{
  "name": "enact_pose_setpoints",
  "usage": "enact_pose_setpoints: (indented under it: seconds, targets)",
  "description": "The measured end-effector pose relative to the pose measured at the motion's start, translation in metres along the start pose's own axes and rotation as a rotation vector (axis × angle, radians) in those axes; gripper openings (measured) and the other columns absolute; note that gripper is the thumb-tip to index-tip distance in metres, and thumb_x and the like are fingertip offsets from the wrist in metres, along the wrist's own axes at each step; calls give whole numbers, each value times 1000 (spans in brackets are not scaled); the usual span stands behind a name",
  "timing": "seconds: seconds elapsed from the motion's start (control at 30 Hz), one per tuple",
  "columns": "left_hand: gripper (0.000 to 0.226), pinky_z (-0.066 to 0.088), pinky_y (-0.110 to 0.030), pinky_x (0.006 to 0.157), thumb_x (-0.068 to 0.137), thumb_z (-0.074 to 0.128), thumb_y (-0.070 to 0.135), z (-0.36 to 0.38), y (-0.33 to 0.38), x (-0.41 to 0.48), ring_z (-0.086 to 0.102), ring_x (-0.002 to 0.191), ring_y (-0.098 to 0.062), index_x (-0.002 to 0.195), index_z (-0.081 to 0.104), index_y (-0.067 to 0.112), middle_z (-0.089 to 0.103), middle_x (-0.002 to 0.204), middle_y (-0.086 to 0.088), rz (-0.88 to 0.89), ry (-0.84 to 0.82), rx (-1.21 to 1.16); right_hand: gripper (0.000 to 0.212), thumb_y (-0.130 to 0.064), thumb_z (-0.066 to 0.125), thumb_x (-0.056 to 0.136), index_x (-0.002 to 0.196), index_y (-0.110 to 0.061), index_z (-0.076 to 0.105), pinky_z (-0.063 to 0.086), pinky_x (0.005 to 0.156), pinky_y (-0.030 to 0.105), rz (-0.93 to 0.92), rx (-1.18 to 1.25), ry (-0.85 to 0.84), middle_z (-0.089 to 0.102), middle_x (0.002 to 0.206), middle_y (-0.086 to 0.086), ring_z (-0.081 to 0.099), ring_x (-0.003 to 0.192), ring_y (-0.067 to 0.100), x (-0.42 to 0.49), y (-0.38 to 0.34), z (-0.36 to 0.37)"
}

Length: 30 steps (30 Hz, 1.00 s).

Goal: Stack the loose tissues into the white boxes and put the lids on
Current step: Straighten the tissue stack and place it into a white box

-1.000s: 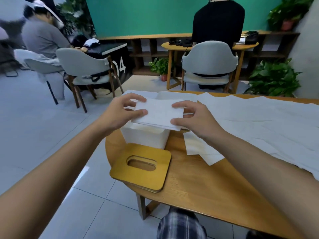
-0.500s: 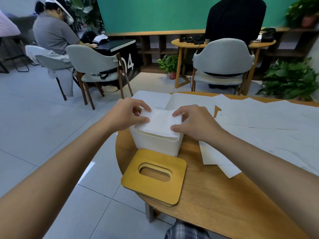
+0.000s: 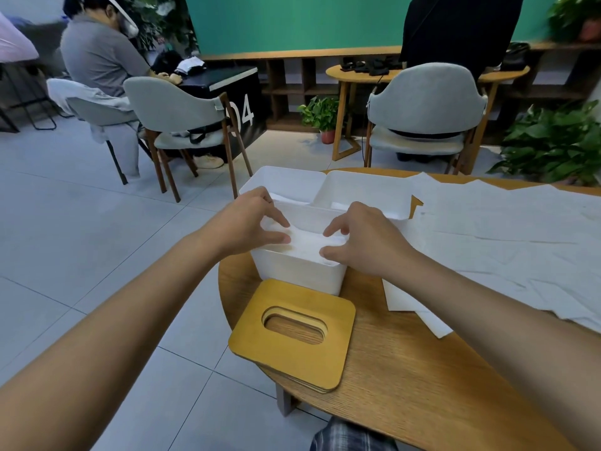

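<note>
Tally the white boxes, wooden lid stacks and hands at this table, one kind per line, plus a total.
White boxes: 3 (near box, rear-left box, rear-right box)
Wooden lid stack: 1
Hands: 2 (left hand, right hand), both gripping the folded tissues
Total: 6

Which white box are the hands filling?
The nearest white box, just behind the wooden lids: left hand and right hand hold a tissue stack in its opening. The other two sit farther back.

Teal wall (image 3: 292, 21), grey chairs (image 3: 426, 102), tiled floor (image 3: 65, 222)
</note>
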<state>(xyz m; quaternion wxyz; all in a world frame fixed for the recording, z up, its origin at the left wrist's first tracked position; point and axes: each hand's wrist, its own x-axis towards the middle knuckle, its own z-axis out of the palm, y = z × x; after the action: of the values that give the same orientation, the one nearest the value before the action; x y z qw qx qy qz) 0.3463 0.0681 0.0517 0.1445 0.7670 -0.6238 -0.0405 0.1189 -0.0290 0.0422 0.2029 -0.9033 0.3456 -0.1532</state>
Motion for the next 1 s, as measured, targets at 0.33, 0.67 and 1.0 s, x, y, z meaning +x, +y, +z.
enact_pose_setpoints:
  seconds: [0.33,0.67,1.0]
  targets:
    - [70,37,-27,109,90,60,70,-23,46,-10,42,142,-7,150,55,35,47,156,10,178,39,-111,70,-48,74,92,155,-36,45,30,114,28,-138,206,82,40,160,-14,34,146,9,-37,19,-22]
    - [97,21,-35,123,80,54,89,10,141,-1,17,157,-6,163,25,48,16,172,22,263,-19,-234,88,-58,68,93,164,-42,18,16,126,34,-6,105,43,7,172,-24,5,159,2,-101,91,-56]
    - [69,35,-34,119,98,60,62,101,225,27,29,153,-10,159,40,36,29,169,11,294,-63,-137,82,-48,69,95,163,-38,25,12,116,19,177,85,17,14,171,-21,7,158,0,-150,184,-66]
